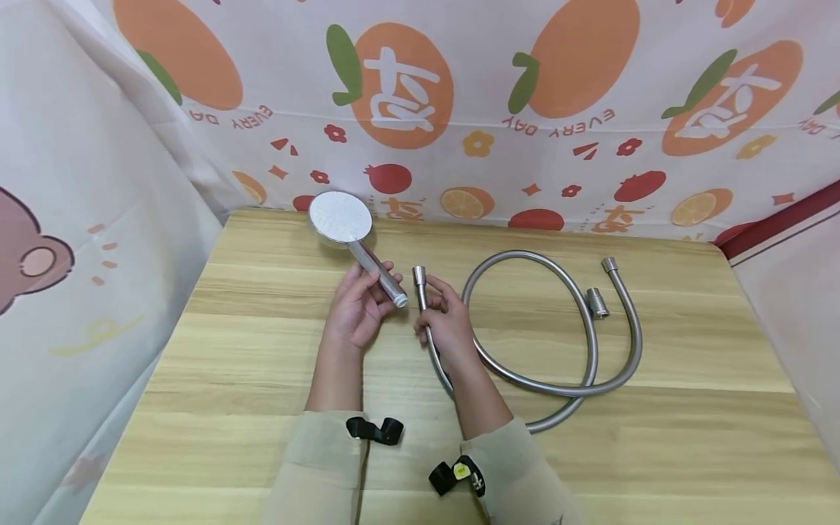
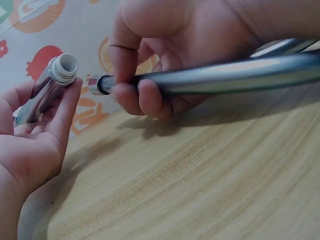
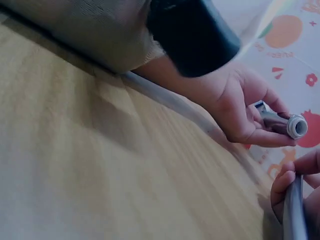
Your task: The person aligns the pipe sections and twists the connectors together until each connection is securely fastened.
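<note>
My left hand (image 1: 357,310) grips the chrome handle of a hand shower head (image 1: 341,217), its round white face tilted up and its threaded end (image 2: 65,67) pointing toward the right hand. In my right hand (image 1: 449,328), thumb and fingers pinch a grey metal shower hose (image 1: 433,350) just below its end fitting (image 1: 418,275). That fitting stands close beside the threaded handle end, with a small gap between them. The left wrist view shows the hose (image 2: 240,75) running back under the right palm. In the right wrist view, the white threaded opening (image 3: 297,127) sticks out past the left fingers.
The rest of the hose loops over the wooden table (image 1: 249,408) to the right, its other end fitting (image 1: 609,264) lying far right. A small chrome connector (image 1: 597,302) lies beside the loop. A fruit-printed curtain (image 1: 459,160) hangs behind the table's back edge.
</note>
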Available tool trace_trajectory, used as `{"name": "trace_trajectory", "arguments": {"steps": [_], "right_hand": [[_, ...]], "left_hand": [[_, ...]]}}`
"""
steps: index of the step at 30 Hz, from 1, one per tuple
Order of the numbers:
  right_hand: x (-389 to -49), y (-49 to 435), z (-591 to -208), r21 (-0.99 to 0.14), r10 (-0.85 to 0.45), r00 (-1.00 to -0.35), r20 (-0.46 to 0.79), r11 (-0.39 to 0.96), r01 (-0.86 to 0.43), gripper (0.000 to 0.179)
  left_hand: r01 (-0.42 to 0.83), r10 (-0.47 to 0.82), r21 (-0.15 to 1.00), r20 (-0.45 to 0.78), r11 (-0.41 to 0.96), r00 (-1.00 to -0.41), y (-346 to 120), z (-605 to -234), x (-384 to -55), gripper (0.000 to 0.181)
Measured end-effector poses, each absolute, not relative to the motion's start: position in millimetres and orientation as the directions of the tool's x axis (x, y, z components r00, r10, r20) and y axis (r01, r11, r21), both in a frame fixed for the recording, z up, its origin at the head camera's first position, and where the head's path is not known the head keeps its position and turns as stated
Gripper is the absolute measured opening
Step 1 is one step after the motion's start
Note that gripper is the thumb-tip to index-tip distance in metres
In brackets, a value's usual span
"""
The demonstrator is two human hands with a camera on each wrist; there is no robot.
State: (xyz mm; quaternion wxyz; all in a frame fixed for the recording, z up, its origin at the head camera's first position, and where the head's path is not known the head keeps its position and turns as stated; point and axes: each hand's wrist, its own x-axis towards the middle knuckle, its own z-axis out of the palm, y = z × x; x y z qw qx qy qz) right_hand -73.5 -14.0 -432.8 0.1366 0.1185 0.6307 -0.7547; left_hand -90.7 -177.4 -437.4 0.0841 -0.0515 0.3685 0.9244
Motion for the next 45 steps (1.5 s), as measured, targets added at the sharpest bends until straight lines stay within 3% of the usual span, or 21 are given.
{"name": "trace_trajectory", "arguments": {"steps": [4, 8, 12, 19, 22, 27, 32, 45], "right_hand": [[-68, -10, -437, -0.9, -0.062, -0.938, -0.341, -0.265, 0.345, 0.041], [-66, -9, -442, -0.919, -0.037, -0.957, -0.286, -0.273, 0.285, 0.03], [-66, -10, -443, -0.922, -0.002, -0.966, -0.258, -0.297, 0.247, 0.031], [-68, -7, -437, -0.945, -0.003, -0.988, -0.154, -0.291, 0.148, 0.052], [-70, -6, -435, -0.951, 0.01, -0.993, -0.118, -0.289, 0.11, 0.046], [-71, -7, -436, -0.915, -0.044, -0.987, -0.157, -0.369, 0.162, 0.032], [-71, -12, -442, -0.86, -0.108, -0.973, -0.202, -0.456, 0.23, 0.029], [-64, -23, -442, -0.87, -0.168, -0.962, -0.217, -0.414, 0.269, 0.027]], "left_hand": [[-0.181, 0.131, 0.663, -0.125, -0.726, -0.984, -173, -440, -91, 0.062], [-0.165, 0.117, 0.645, -0.116, -0.746, -0.986, -172, -441, -90, 0.061], [-0.13, 0.068, 0.654, -0.119, -0.745, -0.991, -173, -441, -90, 0.063], [-0.08, 0.006, 0.663, -0.113, -0.744, -0.994, -173, -441, -92, 0.064], [-0.072, -0.003, 0.657, -0.113, -0.75, -0.994, -173, -440, -92, 0.065], [-0.07, -0.027, 0.66, -0.135, -0.748, -0.991, -172, -440, -91, 0.059], [-0.056, -0.047, 0.663, -0.137, -0.747, -0.989, -169, -440, -93, 0.06], [0.021, -0.15, 0.629, -0.152, -0.777, -0.977, -174, -442, -95, 0.049]]}}
